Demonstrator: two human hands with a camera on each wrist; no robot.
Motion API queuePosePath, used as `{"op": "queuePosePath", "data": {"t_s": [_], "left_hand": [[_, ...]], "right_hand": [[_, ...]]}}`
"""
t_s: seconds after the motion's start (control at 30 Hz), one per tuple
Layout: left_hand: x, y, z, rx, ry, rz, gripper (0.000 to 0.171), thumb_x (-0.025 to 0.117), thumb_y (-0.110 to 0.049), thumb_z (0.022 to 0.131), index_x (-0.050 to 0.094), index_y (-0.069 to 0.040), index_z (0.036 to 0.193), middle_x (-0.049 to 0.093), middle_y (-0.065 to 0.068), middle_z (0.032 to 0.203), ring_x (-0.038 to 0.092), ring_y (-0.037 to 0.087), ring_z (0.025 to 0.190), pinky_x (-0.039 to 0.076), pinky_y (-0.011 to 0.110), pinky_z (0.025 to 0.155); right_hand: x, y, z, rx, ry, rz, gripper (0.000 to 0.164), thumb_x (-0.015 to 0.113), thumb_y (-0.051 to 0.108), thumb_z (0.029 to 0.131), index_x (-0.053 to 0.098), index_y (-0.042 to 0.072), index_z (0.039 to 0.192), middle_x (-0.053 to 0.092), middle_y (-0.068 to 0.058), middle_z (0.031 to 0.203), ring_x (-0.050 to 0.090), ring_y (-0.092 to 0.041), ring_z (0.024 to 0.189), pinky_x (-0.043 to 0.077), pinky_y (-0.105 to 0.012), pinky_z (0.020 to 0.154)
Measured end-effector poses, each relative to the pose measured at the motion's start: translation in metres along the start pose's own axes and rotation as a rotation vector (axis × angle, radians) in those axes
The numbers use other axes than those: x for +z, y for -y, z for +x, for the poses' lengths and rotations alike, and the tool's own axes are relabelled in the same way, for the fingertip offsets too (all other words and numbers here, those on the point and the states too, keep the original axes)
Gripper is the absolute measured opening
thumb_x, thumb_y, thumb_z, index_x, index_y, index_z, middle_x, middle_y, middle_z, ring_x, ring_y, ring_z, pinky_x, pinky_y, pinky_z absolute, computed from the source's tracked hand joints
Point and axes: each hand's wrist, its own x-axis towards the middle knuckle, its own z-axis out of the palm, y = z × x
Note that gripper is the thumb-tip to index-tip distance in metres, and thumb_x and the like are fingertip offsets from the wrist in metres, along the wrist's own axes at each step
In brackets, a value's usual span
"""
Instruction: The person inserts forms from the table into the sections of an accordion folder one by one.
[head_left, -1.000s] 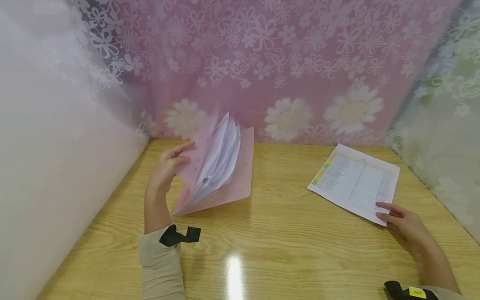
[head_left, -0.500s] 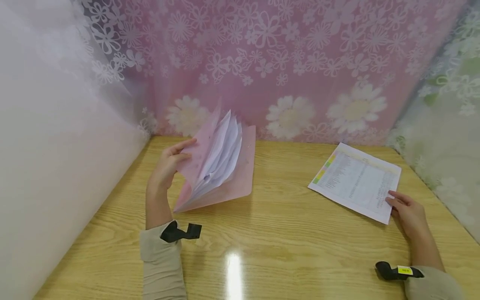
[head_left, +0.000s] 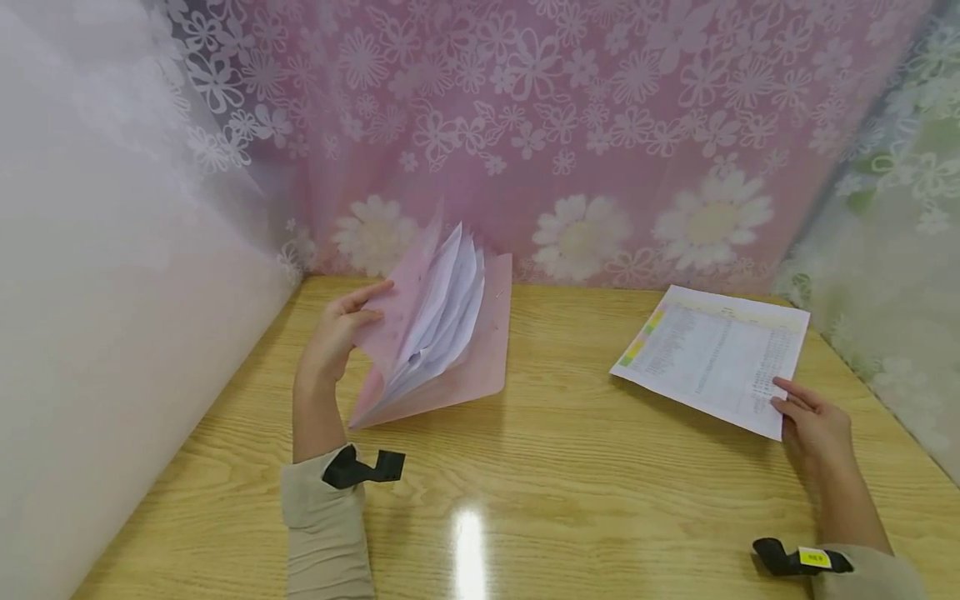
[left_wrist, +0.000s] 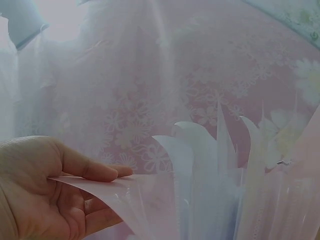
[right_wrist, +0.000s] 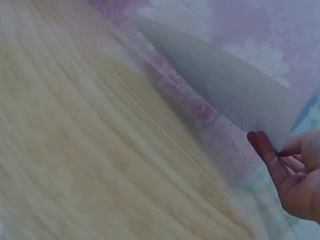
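A pink folder (head_left: 487,358) stands partly open on the left of the table, its white sheets (head_left: 442,317) fanned out between the covers. My left hand (head_left: 330,337) pinches the raised front cover by its edge; in the left wrist view the thumb lies over the cover (left_wrist: 145,195) and the fingers under it. On the right, a printed sheet of paper (head_left: 712,358) with coloured cells along its left side is lifted off the table. My right hand (head_left: 817,425) pinches its near right edge, and the right wrist view shows the bent sheet (right_wrist: 220,80) from its underside.
The wood-grain table (head_left: 562,483) reaches back to a pink flowered curtain (head_left: 525,167). A pale sheet-like wall (head_left: 150,250) closes off the left side, and a green-white flowered one (head_left: 900,333) the right. Black wrist mounts (head_left: 363,468) sit on both sleeves.
My right hand has shifted up along the sheet's right edge, and the sheet has been raised off the table and turned slightly. The left hand and the folder stay in place.
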Motion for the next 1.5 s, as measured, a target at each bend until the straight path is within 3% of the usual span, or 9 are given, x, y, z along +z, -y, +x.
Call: {"op": "queuePosePath", "data": {"t_s": [0.13,0.5,1.5], "left_hand": [[0.000,0.000,0.000,-0.002,-0.003,-0.001,0.044,0.042,0.002,0.093,0.042,-0.002,0.137,0.035,0.008,0.142,0.048,0.016,0.102,0.045,0.022,0.074],[-0.003,0.000,0.001,0.011,0.010,0.026,0.044,0.041,0.001,0.093,0.042,-0.002,0.138,0.035,0.009,0.142,0.049,0.016,0.101,0.044,0.022,0.074],[-0.002,0.000,0.001,0.024,0.006,0.008,0.043,0.043,0.001,0.093,0.043,0.000,0.136,0.036,0.009,0.141,0.046,0.018,0.107,0.043,0.022,0.078]], "right_hand": [[0.012,0.008,-0.006,0.017,0.029,0.064,0.022,0.071,0.006,0.079,0.074,0.020,0.096,0.066,0.015,0.087,0.060,-0.002,0.074,0.049,-0.019,0.060],[0.057,0.026,-0.020,-0.055,0.162,0.234,0.027,0.058,-0.010,0.084,0.074,0.010,0.095,0.068,0.001,0.089,0.064,-0.010,0.078,0.050,-0.023,0.061],[0.139,0.064,-0.045,-0.168,0.232,0.011,0.027,0.063,0.002,0.085,0.068,0.009,0.110,0.065,0.006,0.096,0.063,-0.008,0.082,0.049,-0.021,0.066]]}}
